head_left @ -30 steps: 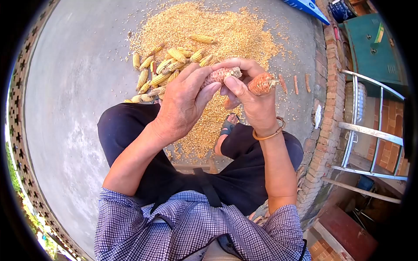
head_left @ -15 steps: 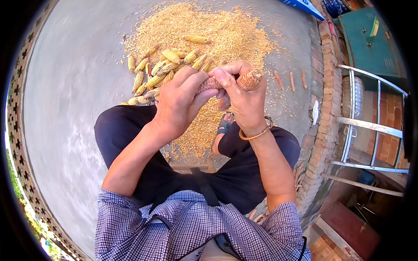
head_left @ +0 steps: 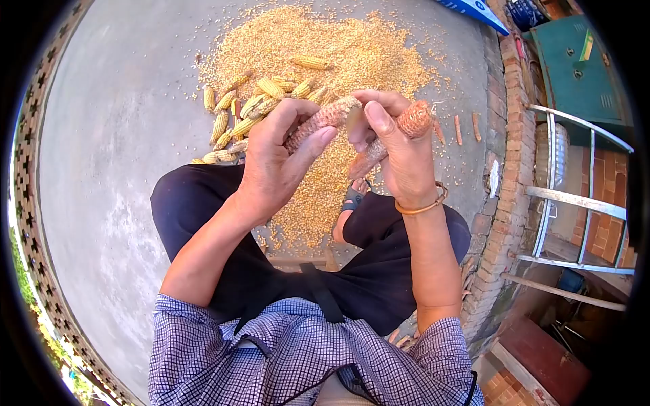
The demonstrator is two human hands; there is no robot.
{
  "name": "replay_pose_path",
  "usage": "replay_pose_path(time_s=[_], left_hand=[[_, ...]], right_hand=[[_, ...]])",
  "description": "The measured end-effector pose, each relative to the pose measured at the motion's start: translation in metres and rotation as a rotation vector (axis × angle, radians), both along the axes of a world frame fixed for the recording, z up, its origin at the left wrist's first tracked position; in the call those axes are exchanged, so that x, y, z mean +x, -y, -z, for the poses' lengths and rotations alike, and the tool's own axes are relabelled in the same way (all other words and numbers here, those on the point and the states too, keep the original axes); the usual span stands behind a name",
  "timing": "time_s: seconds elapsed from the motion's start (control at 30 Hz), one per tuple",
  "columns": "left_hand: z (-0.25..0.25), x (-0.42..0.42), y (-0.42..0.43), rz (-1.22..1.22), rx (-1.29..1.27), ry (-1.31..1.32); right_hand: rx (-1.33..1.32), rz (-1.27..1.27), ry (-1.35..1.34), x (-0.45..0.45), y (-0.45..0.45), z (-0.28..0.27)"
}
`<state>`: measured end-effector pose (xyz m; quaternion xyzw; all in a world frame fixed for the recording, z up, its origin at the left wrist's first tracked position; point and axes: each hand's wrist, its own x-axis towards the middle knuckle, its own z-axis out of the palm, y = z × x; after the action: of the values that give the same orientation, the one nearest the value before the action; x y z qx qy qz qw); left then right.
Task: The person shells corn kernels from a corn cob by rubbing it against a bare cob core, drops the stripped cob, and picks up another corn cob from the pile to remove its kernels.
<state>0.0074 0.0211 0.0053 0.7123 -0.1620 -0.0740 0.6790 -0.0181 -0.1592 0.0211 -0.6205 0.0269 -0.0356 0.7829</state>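
My left hand (head_left: 274,152) is closed around a corncob (head_left: 323,122), reddish along its body with some pale yellow at its upper end. Held in my right hand (head_left: 406,159) is a second, bare reddish corncob (head_left: 414,120), which slants down through the palm. The two cobs are close together, and a gap shows between them. Beyond my hands, several yellow ears of corn (head_left: 269,88) lie at the edge of a wide heap of loose kernels (head_left: 318,37). Kernels also lie on the ground below my hands.
Bare cobs (head_left: 458,130) lie on the concrete floor (head_left: 122,135) to the right. A low brick edge (head_left: 511,149) runs along that side, with a metal ladder (head_left: 575,203) and a green cabinet (head_left: 575,68) beyond. My bent legs (head_left: 203,203) flank the kernels.
My hands have moved apart, the right one shifting slightly right. The left cob's end has turned upward and shows more, and the lower end of the right cob has come into sight.
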Motion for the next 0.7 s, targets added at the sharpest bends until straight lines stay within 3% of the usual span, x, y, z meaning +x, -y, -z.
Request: replay_pose_path(time_s=[0.17, 0.37, 0.7], left_hand=[[-0.001, 0.0, -0.001, 0.026, -0.036, -0.04], [-0.001, 0.007, -0.005, 0.066, 0.212, 0.333], [0.005, 0.004, -0.001, 0.049, 0.219, 0.355]], right_hand=[[0.005, 0.038, -0.028, -0.003, -0.011, -0.004], [-0.008, -0.012, -0.002, -0.002, -0.009, 0.0], [-0.139, 0.073, 0.036, -0.005, -0.014, 0.0]])
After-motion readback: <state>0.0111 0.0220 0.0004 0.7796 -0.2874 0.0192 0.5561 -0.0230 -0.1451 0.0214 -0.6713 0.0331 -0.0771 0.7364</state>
